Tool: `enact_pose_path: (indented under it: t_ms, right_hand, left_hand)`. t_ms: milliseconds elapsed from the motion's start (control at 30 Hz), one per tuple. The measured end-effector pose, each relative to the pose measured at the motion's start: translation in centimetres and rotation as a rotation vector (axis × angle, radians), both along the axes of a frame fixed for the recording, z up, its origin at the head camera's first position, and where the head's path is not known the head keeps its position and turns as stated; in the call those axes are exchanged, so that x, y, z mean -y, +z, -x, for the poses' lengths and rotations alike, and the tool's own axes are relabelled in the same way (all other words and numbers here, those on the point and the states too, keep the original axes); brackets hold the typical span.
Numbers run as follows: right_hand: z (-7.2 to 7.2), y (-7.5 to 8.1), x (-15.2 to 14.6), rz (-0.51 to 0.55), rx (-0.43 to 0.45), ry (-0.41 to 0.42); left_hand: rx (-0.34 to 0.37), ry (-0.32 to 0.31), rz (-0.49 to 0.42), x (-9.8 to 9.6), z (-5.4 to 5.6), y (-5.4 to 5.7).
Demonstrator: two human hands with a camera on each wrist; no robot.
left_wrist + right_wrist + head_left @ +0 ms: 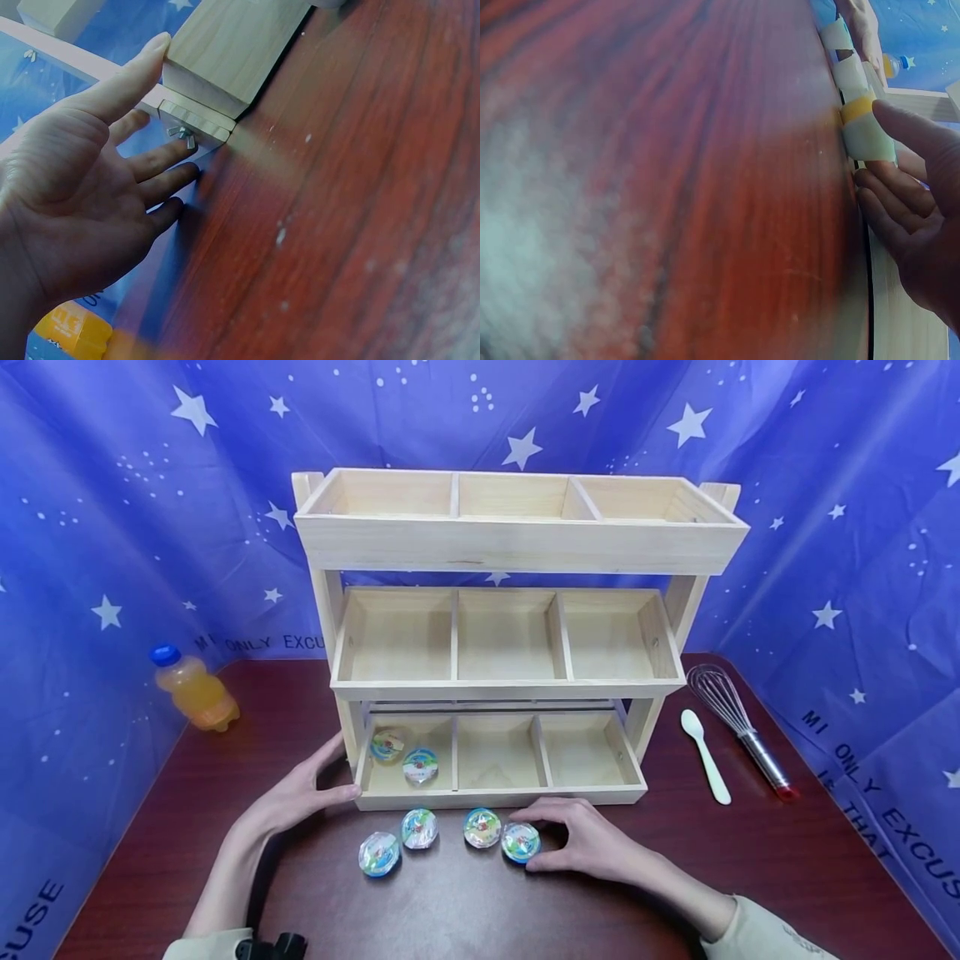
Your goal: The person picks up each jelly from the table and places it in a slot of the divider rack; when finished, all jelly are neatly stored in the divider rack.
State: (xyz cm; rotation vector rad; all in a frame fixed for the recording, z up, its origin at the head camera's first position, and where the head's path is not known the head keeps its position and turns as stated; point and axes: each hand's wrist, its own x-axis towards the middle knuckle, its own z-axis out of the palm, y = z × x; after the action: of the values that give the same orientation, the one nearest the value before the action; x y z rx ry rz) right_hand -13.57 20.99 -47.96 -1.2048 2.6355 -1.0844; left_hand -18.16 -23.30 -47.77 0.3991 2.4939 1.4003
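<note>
A wooden three-tier rack (465,547) stands on the table, each tier split into three compartments. Two small sealed jelly cups, one pale orange (387,745) and one with a white-and-blue lid (421,766), lie in the bottom left compartment. My left hand (296,793) rests its thumb on the bottom tier's front left corner, its fingers extended beside the upright in the left wrist view. Between the thumb and fingers of my right hand (581,839) is a jelly cup (521,842), gripped on the table before the rack. Three more cups, (482,828) among them, stand in a row to its left.
At the left back stands an orange juice bottle (197,689) with a blue cap. A pale spoon (705,756) and a wire whisk (742,731) lie right of the rack. A blue star-patterned curtain (825,527) surrounds the dark red table (420,918).
</note>
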Motion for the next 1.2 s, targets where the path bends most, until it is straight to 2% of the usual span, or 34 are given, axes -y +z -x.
enact_pose_path:
  t_ms: [467,867,1000,1200]
  right_hand:
    - [0.0,0.0,0.0,0.032,-0.027,-0.016]
    - [0.2,1.1,0.2,0.082,-0.020,-0.036]
    - [0.5,1.9,0.4,0.127,0.017,-0.058]
    - [0.9,2.9,1.3,0.215,0.149,-0.062]
  left_hand:
    - [-0.003,-0.011,-0.018,0.0,0.0,0.0]
    - [0.004,-0.008,-0.024,0.0,0.0,-0.1]
    - [0.006,-0.007,-0.023,0.0,0.0,-0.1]
    - [-0.004,-0.007,-0.014,0.0,0.0,0.0]
